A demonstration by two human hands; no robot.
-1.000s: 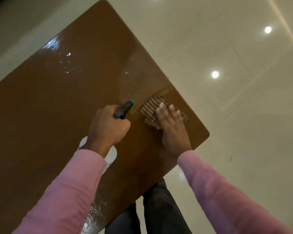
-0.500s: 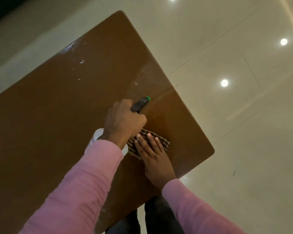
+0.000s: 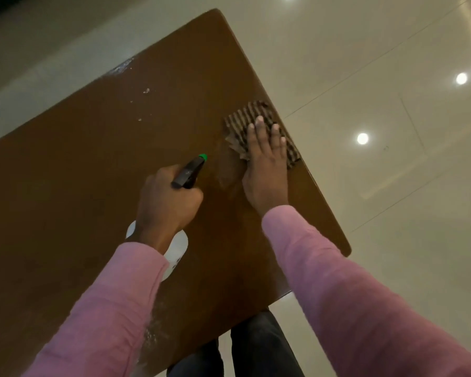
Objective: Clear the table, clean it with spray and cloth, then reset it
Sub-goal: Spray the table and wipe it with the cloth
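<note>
A brown wooden table (image 3: pixel 65 186) fills the left and middle of the view. My right hand (image 3: pixel 265 164) lies flat with straight fingers on a striped brown cloth (image 3: pixel 242 119), pressing it to the tabletop near the right edge. My left hand (image 3: pixel 169 205) grips a spray bottle (image 3: pixel 180 248) above the table's middle; its white body shows below my wrist, and its black head with a green nozzle tip (image 3: pixel 202 157) points toward the cloth. Wet streaks shine on the wood between my two hands.
White specks and droplets (image 3: pixel 146 91) dot the far part of the table, and a wet patch (image 3: pixel 152 330) glistens at the near edge. Glossy pale floor tiles (image 3: pixel 392 186) surround the table. My dark trousers (image 3: pixel 256 349) show below the near edge.
My right hand has slid the cloth away from me, from beside my left hand out toward the table's right edge. The left hand keeps its grip on the bottle.
</note>
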